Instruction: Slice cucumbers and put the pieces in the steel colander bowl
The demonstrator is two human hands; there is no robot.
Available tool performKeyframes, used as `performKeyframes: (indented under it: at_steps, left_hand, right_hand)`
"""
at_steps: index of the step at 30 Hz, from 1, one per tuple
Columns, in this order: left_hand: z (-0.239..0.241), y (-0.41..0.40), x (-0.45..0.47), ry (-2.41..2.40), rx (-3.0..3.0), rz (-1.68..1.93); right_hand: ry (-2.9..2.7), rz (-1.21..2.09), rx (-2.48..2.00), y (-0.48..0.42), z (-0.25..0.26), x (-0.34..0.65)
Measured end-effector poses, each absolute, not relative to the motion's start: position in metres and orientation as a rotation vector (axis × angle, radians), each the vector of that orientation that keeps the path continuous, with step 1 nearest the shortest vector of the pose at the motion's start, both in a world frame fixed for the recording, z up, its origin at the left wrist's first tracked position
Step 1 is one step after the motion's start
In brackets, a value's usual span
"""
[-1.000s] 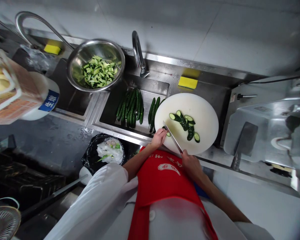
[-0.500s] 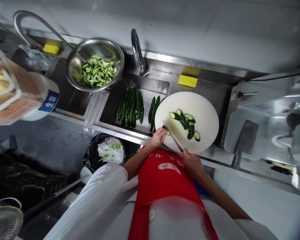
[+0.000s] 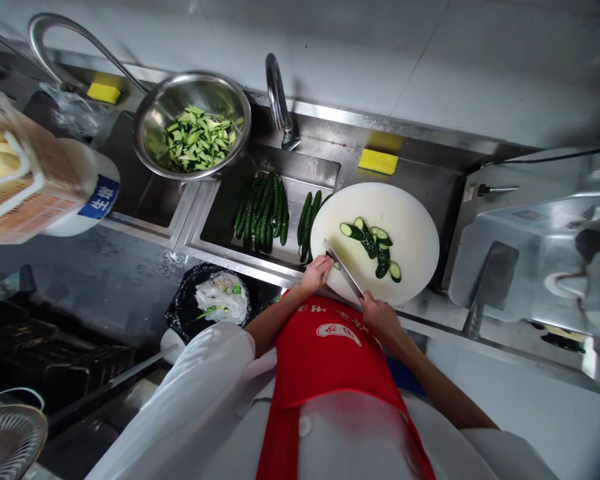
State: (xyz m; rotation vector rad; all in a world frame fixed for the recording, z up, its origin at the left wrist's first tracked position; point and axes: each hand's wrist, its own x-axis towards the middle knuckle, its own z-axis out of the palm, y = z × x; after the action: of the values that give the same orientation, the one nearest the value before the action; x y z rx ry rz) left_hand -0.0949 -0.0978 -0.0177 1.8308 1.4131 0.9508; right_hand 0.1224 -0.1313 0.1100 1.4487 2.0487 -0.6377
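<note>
My right hand is wrapped round the handle of a kitchen knife. Its blade slants across the near left part of a round white cutting board. At the board's left edge, the closed fingers of my left hand press on a piece of cucumber, mostly hidden by fingers and blade. Several cut cucumber chunks lie in the middle of the board. Whole cucumbers rest just left of the board, and a larger bunch lies in the sink.
A steel bowl of cut cucumber stands behind left, beside a faucet. Yellow sponges sit along the back. A metal slicer-like machine is on the right. Below the sink edge is a black-bagged bin; a basket stands far left.
The knife and my right hand have shifted slightly to the left, bringing the blade closer to my left fingers. The chunks on the board lie as before.
</note>
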Motion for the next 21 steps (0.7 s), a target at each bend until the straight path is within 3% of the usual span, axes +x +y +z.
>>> performKeyframes:
  at_steps: [21]
  left_hand:
    - [-0.048, -0.096, -0.106, 1.322, 2.095, 1.122]
  right_hand:
    - [2.026, -0.634, 1.411, -0.13, 0.109, 0.123]
